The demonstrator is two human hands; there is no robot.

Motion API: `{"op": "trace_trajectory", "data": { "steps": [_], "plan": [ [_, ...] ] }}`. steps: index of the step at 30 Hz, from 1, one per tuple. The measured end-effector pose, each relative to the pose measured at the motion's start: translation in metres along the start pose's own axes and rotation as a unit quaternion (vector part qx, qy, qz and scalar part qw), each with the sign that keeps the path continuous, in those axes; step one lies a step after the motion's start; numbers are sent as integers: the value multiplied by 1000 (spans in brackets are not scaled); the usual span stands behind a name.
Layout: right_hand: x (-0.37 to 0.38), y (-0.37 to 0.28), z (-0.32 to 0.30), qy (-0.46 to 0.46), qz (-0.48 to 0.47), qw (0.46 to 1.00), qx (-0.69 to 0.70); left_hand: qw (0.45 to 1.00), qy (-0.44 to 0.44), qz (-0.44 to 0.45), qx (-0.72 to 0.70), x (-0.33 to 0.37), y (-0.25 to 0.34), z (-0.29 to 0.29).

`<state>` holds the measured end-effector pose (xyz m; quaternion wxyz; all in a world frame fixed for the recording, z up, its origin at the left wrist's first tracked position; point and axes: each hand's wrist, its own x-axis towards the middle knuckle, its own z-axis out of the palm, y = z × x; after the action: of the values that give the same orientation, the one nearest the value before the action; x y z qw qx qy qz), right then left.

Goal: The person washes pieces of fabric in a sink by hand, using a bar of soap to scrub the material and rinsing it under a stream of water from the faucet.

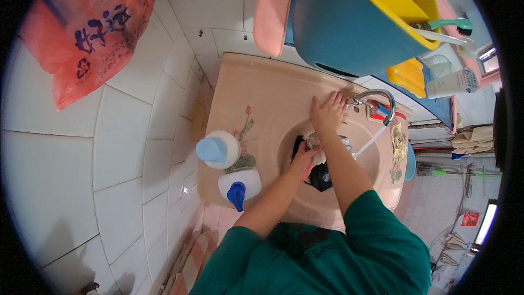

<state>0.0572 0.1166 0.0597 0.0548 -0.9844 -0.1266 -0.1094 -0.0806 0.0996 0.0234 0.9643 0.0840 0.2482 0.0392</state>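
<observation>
A pink washbasin (256,82) is in front of me, and water runs from its curved metal tap (388,98) into the bowl. My left hand (307,161) is down in the bowl with its fingers curled on a pale, wet, crumpled cloth-like thing (319,157). Beneath it lies a black piece of soft material (321,179), partly covered by my hands and forearm. My right hand (328,111) rests with stretched fingers on the rim beside the tap's base and holds nothing. My right forearm crosses over the bowl and hides part of it.
Two white bottles stand on the left ledge, one with a light blue cap (212,150), one with a dark blue pump (237,195). A blue-grey and yellow holder (349,27) with brushes hangs above. A red plastic bag (103,27) hangs at the upper left.
</observation>
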Motion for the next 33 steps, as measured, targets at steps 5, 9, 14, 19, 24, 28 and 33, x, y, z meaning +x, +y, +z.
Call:
{"op": "trace_trajectory", "data": {
  "steps": [5, 9, 14, 19, 24, 28, 33],
  "plan": [
    [-36, -149, -19, -180, -194, 957, 122, 996, 3, -35, 76, -4, 5, -15],
    [-56, -241, -4, -145, -426, 872, 194, 819, 48, 178, 544, 15, -34, -41],
    [-43, -243, 0, -225, -584, 742, 239, 796, -39, 216, 564, 43, -48, -70],
    [-6, -121, 1, -138, -445, 863, 194, 999, -19, -41, -1, -5, 0, -8],
    [0, -6, -19, -101, -267, 957, 42, 999, -18, -33, 6, -4, 2, -4],
    [-21, 55, -28, -32, -155, 981, 112, 998, 29, -41, 47, -2, 6, 3],
    [-61, 129, -22, -95, 27, 854, 511, 996, -13, -85, 22, 0, 8, 4]
  ]
}}
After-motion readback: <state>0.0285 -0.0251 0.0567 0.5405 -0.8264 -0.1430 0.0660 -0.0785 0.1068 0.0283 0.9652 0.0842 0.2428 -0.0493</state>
